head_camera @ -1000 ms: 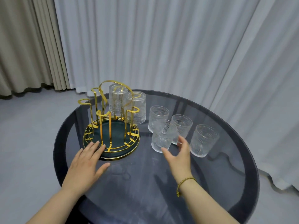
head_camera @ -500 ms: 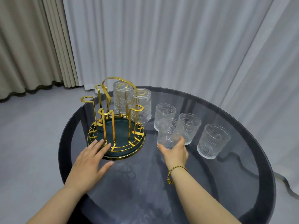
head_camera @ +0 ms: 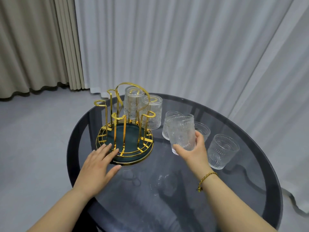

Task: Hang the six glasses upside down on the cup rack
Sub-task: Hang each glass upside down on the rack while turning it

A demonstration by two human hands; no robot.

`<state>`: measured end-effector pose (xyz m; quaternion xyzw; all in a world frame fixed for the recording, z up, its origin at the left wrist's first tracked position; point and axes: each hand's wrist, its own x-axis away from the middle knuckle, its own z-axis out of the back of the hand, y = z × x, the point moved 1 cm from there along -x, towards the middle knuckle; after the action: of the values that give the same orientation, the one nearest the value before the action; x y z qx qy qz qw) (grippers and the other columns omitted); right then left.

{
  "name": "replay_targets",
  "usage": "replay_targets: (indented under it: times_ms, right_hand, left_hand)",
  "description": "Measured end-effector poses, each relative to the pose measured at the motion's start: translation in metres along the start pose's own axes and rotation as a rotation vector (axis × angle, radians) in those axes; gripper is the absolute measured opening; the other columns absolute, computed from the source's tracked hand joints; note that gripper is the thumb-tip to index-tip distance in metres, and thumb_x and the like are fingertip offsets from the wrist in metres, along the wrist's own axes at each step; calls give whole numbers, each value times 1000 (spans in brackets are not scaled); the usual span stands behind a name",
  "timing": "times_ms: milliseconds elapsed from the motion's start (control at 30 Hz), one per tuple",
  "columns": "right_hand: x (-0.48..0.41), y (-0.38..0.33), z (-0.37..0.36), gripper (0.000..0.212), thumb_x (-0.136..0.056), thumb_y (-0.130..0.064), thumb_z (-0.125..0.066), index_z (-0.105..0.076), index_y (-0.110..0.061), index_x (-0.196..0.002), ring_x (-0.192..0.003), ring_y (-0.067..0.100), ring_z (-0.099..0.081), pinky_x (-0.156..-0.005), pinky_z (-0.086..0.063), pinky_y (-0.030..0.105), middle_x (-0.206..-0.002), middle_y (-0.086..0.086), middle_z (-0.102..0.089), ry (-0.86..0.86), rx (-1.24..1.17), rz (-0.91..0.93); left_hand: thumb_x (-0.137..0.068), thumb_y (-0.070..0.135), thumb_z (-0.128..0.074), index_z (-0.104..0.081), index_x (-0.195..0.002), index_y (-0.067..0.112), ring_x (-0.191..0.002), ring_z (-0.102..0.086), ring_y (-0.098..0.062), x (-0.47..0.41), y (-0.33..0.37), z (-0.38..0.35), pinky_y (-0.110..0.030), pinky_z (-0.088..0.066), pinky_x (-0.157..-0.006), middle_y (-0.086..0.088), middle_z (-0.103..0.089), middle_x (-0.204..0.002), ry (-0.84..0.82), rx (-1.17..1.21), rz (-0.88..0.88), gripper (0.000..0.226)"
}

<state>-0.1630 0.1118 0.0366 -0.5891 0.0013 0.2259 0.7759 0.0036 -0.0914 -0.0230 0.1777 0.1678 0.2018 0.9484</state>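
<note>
A gold wire cup rack [head_camera: 124, 131] with a dark green base stands on the left of a round dark glass table [head_camera: 250, 190]. Two ribbed clear glasses hang upside down on its far pegs, one at the back [head_camera: 133, 104] and one to the right [head_camera: 153, 113]. My right hand [head_camera: 194, 149] grips a third glass [head_camera: 181, 131] upright, lifted off the table just right of the rack. Three more glasses stand upright: one [head_camera: 168, 114] behind the held glass, one [head_camera: 203, 130] partly hidden by my hand, one [head_camera: 221, 150] at the right. My left hand [head_camera: 98, 163] rests flat, fingers spread, on the rack's front rim.
White sheer curtains [head_camera: 184, 47] hang close behind the table and a beige curtain [head_camera: 33, 44] hangs at the left. Grey floor [head_camera: 33, 139] lies to the left of the table. The table's near half holds only my forearms.
My right hand closed around the nearest upright glass and raised it off the table. My left hand stayed on the rack's rim. The camera moved closer.
</note>
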Motion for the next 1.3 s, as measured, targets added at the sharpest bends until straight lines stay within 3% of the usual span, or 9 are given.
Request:
replay_targets:
  times_ms: [67, 167, 300, 433, 567, 667, 867, 1000, 1300]
  right_hand:
    - [-6, -19, 12, 64, -63, -14, -74, -35, -30, -112, -92, 3, -50, -58, -37, -7, -106, -8, -45, -22, 30, 52]
    - [-19, -49, 32, 67, -64, -17, -75, -35, -25, -117, -83, 1, -50, -54, -42, 2, -97, -13, -45, -50, 96, 74]
    - [-45, -88, 47, 57, -63, -21, -77, -37, -25, -104, -78, 4, -50, -61, -42, 11, -103, -1, -47, -86, 258, 151]
    - [-68, -121, 46, 58, -62, -19, -77, -43, -23, -109, -81, 10, -52, -74, -46, 21, -104, 0, -48, -201, 394, 194]
    - [-79, -148, 34, 54, -63, -17, -76, -46, -27, -108, -80, 1, -48, -64, -41, 4, -91, -14, -46, -396, 483, 247]
    - [-81, -161, 15, 55, -63, -20, -75, -46, -32, -108, -83, 5, -49, -70, -39, 7, -93, -15, -46, -494, 570, 288]
    - [-75, -162, -17, 67, -64, -25, -75, -42, -29, -122, -97, 7, -44, -65, -35, 6, -107, -11, -45, -607, 719, 346]
    - [-68, -147, -31, 77, -62, -25, -76, -33, -20, -126, -102, 9, -41, -72, -27, 7, -113, -7, -39, -601, 715, 299]
    - [-55, -129, -51, 65, -66, -25, -74, -37, -14, -118, -101, 10, -41, -83, -35, 21, -109, -7, -40, -615, 721, 245]
  left_hand:
    - [-88, 39, -48, -32, -135, 23, -141, -15, -18, 1, 0, 5, -37, -10, -116, -3, -25, -151, 56, 70, 36, 52]
    - [-87, 34, -52, -33, -135, 17, -139, -21, -22, 0, -2, 9, -40, -17, -114, -7, -28, -150, 127, 155, 123, 54]
    - [-88, 41, -46, -19, -140, 15, -141, -16, -22, -8, -8, 6, -40, -16, -115, -8, -20, -152, 108, 185, 217, 64]
    - [-87, 46, -44, -12, -141, 13, -141, -13, -22, -17, -11, 1, -40, -15, -115, -8, -15, -154, 104, 255, 280, 71]
    - [-85, 53, -43, -9, -141, 13, -142, -12, -22, -21, -16, -5, -40, -15, -115, -7, -11, -155, 90, 215, 290, 77]
    - [-84, 55, -42, -9, -141, 14, -142, -11, -21, -21, -18, -6, -39, -15, -115, -7, -10, -155, 90, 207, 289, 78]
    - [-83, 56, -41, -8, -142, 16, -142, -10, -19, -22, -20, -8, -39, -14, -115, -4, -9, -155, 92, 219, 293, 78]
    - [-83, 57, -39, -9, -141, 17, -142, -10, -19, -22, -21, -8, -39, -14, -115, -4, -9, -155, 88, 221, 293, 77]
    - [-84, 56, -40, -10, -141, 18, -142, -12, -20, -22, -21, -8, -39, -15, -115, -4, -11, -155, 83, 212, 295, 75]
